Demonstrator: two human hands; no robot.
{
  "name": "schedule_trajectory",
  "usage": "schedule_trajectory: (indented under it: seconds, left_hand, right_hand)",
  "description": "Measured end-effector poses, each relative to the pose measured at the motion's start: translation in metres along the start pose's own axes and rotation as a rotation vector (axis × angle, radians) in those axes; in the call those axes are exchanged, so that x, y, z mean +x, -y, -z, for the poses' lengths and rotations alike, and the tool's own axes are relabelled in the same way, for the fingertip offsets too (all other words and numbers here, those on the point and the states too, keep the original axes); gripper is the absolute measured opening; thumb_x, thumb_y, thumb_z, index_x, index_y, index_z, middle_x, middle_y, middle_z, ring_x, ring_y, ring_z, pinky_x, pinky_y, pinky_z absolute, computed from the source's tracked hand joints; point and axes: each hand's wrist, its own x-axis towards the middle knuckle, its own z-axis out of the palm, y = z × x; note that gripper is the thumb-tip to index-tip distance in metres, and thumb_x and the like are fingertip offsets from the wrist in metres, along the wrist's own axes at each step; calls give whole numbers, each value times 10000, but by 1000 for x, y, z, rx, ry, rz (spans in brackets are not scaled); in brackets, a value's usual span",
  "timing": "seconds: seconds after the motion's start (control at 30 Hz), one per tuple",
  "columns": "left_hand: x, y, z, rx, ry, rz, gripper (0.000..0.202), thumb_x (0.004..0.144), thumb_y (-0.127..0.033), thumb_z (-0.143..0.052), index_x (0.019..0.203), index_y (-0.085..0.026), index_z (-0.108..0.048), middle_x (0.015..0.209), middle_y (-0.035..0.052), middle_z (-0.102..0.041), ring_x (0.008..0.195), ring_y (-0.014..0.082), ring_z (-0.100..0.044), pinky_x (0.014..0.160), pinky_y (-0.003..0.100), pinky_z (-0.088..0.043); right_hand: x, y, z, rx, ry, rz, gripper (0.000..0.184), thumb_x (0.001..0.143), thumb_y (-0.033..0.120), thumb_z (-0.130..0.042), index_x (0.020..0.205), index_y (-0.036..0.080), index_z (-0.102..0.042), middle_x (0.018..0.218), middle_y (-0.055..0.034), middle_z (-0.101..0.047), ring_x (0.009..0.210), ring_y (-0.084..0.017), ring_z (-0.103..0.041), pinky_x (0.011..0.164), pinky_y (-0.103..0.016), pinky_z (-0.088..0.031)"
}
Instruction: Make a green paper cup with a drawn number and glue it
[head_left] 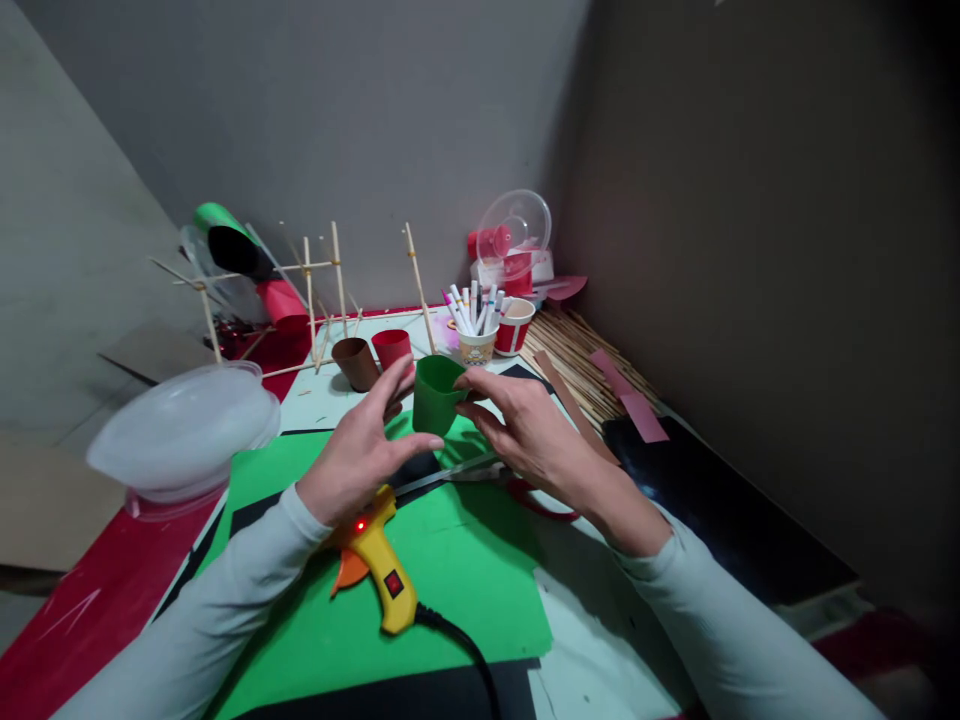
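Observation:
A short green tube (435,400) of rolled paper or foam sheet stands upright between my hands. My right hand (525,425) pinches its right edge between thumb and fingers. On the other side, my left hand (367,440) is open, thumb and fingers spread beside the tube; contact is hard to tell. Below lies a yellow glue gun (390,575) with a red light and an orange trigger, resting on green sheets (472,580). Scissors (536,495) with red handles lie partly under my right hand. A brown tube (355,364) and a red tube (391,346) stand behind.
Markers fill a paper cup (476,348) beside a red-and-white cup (514,328). Thin wooden sticks (577,365) lie along the right wall. A stick frame (307,300) stands at back left, near clear plastic containers (184,430). The glue gun's black cord (469,650) runs toward me.

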Motion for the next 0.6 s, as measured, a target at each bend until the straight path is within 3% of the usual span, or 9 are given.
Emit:
schedule_trajectory:
  seconds: [0.1, 0.2, 0.27, 0.4, 0.6]
  left_hand:
    - [-14, -11, -2, 35, -43, -6, 705, 741, -311, -815, 1363, -166, -518, 1408, 119, -617, 1279, 262, -588, 1114, 403, -442]
    - [-21, -16, -3, 38, -102, -4, 500, 735, -291, -818, 1181, -182, -620, 1202, 61, -701, 1117, 241, -651, 1006, 369, -497]
    - [-23, -17, -3, -15, -117, 1, 471, 728, -278, -822, 1150, -195, -630, 1146, 37, -704, 1073, 227, -658, 969, 353, -507]
    - [-22, -14, -4, -123, -145, 8, 483, 715, -245, -832, 1154, -222, -632, 1150, 10, -697, 1065, 202, -661, 941, 314, -517]
    - [-26, -17, -8, -229, -122, 49, 481, 670, -175, -860, 1096, -233, -643, 1101, -6, -723, 1020, 200, -689, 894, 292, -542]
  right_hand:
    - [-1, 13, 0, 64, 3, 105, 139, 955, 74, -555, 1027, 189, -584, 933, -37, -694, 776, -160, -606, 709, -254, -419]
    - [-4, 22, -2, 40, 12, 135, 152, 965, 90, -541, 1068, 196, -579, 958, -51, -705, 799, -186, -634, 712, -280, -440]
    - [-5, 24, -3, 68, 3, 96, 205, 974, 140, -549, 1169, 202, -548, 1065, -79, -720, 888, -218, -678, 745, -309, -475]
    - [-6, 26, -1, 261, -72, -11, 503, 936, 269, -647, 1380, 210, -417, 1305, -136, -680, 1189, -265, -668, 928, -383, -526]
    - [-3, 27, 1, 388, -68, -151, 666, 883, 385, -715, 1445, 215, -401, 1340, -164, -665, 1278, -312, -619, 1042, -509, -490]
